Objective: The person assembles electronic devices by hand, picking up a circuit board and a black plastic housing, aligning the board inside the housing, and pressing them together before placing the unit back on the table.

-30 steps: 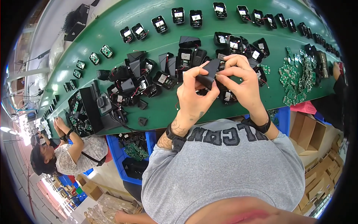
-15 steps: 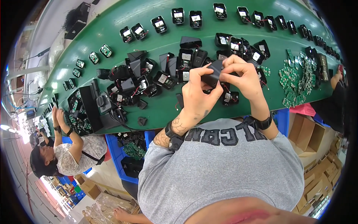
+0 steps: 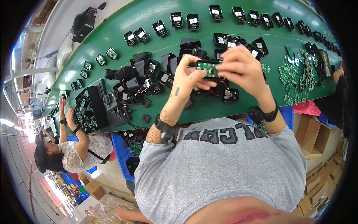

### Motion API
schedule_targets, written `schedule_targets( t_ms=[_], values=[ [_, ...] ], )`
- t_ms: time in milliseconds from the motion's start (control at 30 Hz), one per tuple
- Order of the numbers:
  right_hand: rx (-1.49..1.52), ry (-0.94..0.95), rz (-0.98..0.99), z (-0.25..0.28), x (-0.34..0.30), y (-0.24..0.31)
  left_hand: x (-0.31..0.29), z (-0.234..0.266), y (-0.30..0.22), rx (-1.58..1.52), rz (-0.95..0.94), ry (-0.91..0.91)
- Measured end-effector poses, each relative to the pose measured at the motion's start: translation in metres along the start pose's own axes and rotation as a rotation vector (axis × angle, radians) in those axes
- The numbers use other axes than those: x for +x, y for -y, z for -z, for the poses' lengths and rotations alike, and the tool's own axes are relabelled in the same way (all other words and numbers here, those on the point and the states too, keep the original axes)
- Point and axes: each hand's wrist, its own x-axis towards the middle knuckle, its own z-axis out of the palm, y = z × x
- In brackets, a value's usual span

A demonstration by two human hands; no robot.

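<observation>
Circuit board (image 3: 207, 68) in black housing (image 3: 204, 61), left hand (image 3: 186, 76) clasping.
Right hand (image 3: 244, 70) at its edge, grip unclear; best kept steady.

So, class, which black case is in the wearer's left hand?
The case with its green board facing the camera: the left hand holds it above the table, while the piled cases lie below.

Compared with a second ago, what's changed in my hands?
The black housing has been turned: its smooth dark side faced up, and now a green circuit board shows. Your left hand still holds it. Your right hand is blurred at its right end; contact is unclear. The far row of open housings and the loose board pile look unchanged.
</observation>
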Motion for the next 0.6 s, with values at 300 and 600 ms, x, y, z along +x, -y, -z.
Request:
schedule_targets(
  t_ms=[300, 600],
  values=[
    [-0.353, 0.031, 0.411, 0.000, -0.008, 0.014, -0.012, -0.011, -0.007, 0.021, 0.093, 0.041],
    [0.072, -0.307, -0.304, -0.037, -0.027, 0.011, -0.023, -0.037, 0.023, 0.431, -0.508, -0.229]
  ],
)
